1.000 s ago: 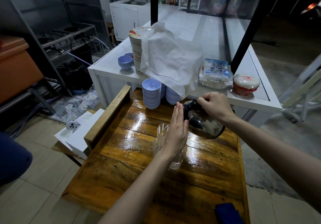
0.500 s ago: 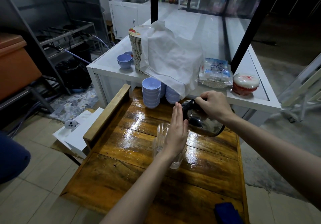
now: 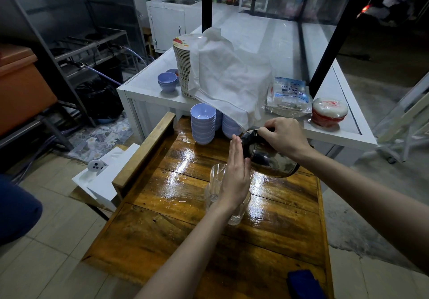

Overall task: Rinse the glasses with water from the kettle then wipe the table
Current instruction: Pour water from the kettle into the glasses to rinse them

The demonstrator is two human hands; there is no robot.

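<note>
Clear ribbed glasses [image 3: 217, 180] stand close together in the middle of the wet wooden table [image 3: 167, 226]. My left hand [image 3: 236, 173] lies flat with straight fingers against the right side of the glasses, hiding part of them. My right hand [image 3: 282, 136] grips the black handle of a steel kettle [image 3: 271, 159]. The kettle hangs tilted just above and right of the glasses, its black top end toward my left fingertips. A dark blue cloth [image 3: 304, 284] lies at the table's near right corner.
Stacks of pale blue bowls [image 3: 203, 123] stand at the table's far end. Behind is a white counter [image 3: 148, 85] with a plate stack under a white cloth [image 3: 227, 76], a plastic packet [image 3: 289, 96] and a red-and-white container [image 3: 329, 112]. White boxes [image 3: 104, 180] lie on the floor left.
The kettle has moved a little left toward my left hand and tipped further over the glasses. My left hand stays against the glasses.
</note>
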